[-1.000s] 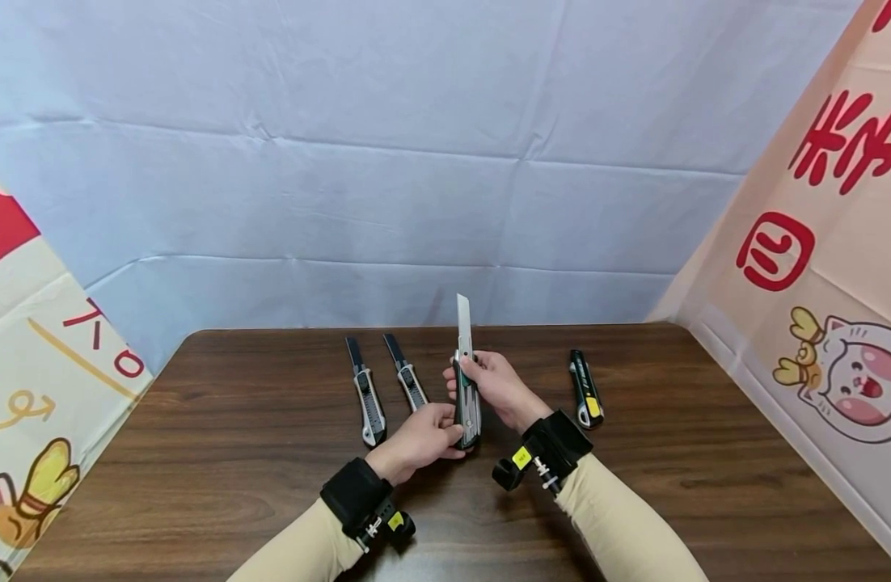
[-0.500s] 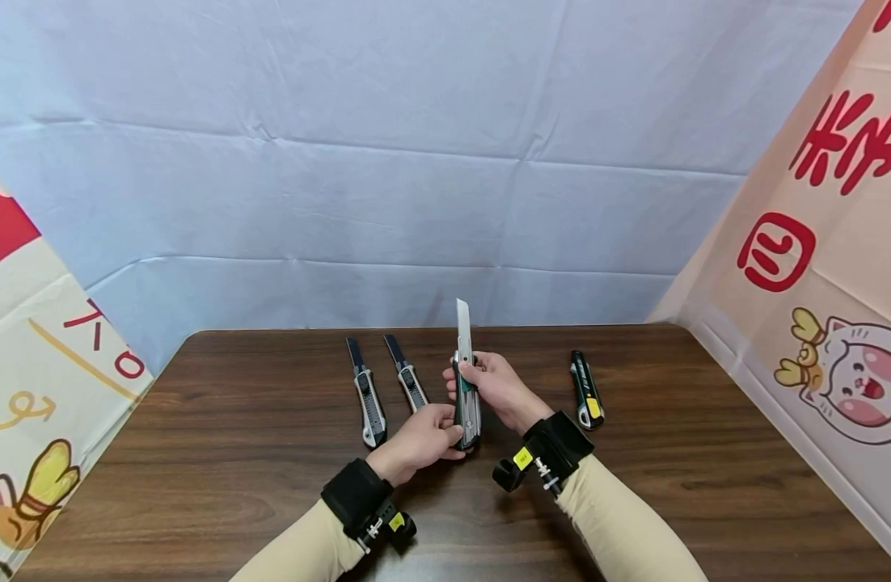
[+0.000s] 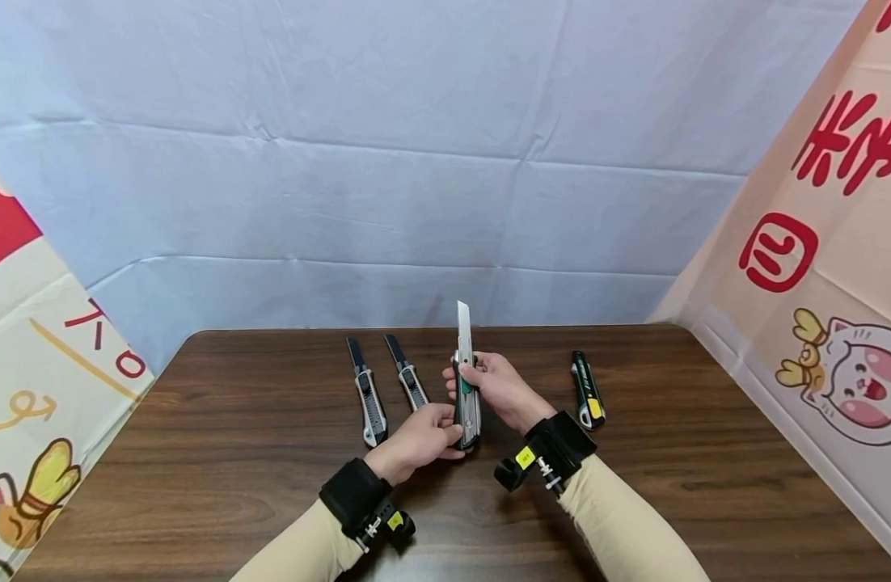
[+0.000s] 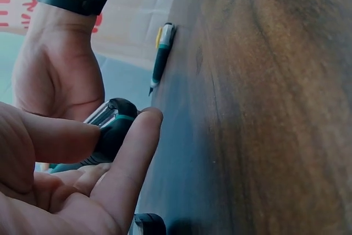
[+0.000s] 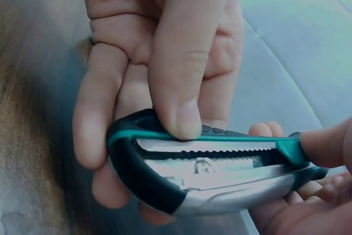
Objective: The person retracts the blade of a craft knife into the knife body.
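Observation:
A black, green and silver utility knife (image 3: 469, 416) is held upright over the table, its long pale blade (image 3: 463, 330) pointing away. My left hand (image 3: 420, 436) grips its rear end between thumb and fingers. Higher up the handle, my right hand (image 3: 505, 390) holds it, with the fingers behind. In the right wrist view, the right thumb (image 5: 324, 148) presses the green slider (image 5: 291, 151) and the left thumb lies along the body. The blade lies outside that view. In the left wrist view, the left fingers partly cover the handle (image 4: 113, 136).
Two grey utility knives with dark blades, one (image 3: 371, 408) further left and one (image 3: 411, 380) partly behind the left hand, lie on the brown wooden table (image 3: 198, 485). A black-green knife with a yellow patch (image 3: 588, 392) lies right. Cloth walls (image 3: 416, 202) enclose the table.
The blade tip has come down slightly toward the handle, and the right thumb has shifted a little down the knife with the green slider. Both hands otherwise stay in place.

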Motion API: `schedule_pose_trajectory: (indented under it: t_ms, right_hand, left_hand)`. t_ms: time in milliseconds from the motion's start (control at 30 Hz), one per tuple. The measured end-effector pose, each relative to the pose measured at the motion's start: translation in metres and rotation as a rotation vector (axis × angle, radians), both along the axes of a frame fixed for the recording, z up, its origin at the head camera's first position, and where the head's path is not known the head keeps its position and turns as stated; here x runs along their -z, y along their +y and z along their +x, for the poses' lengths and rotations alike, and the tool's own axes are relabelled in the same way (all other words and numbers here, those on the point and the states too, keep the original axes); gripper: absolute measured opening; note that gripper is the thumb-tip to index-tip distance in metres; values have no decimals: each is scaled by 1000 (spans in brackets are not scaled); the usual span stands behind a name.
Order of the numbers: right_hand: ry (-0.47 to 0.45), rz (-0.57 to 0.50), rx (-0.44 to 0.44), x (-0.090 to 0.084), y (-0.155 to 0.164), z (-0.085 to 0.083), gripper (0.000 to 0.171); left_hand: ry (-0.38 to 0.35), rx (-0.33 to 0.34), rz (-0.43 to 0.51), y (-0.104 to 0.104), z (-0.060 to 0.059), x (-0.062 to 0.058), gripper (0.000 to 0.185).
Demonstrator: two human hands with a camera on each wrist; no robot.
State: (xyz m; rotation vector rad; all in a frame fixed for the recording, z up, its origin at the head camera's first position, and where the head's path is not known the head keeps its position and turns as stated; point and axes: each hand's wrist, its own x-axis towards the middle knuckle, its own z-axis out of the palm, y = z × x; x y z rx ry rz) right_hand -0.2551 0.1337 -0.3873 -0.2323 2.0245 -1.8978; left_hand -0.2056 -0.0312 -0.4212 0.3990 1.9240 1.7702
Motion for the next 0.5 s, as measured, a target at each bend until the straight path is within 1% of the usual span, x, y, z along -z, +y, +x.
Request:
schedule_pose_trajectory:
  t_ms: [233,367,500]
  right_hand:
    - [-9,-6,-11,-5,6,-1,41]
    - [-27,-39,-16,-4,8,-2,41]
    - [-67,-86,-11,-2,7,-2,44]
  left_hand:
    - [-7,32,32,1,2,3,36]
    - [-18,25,46,1,4,3,34]
    - [-23,13,47,-1,5,1,36]
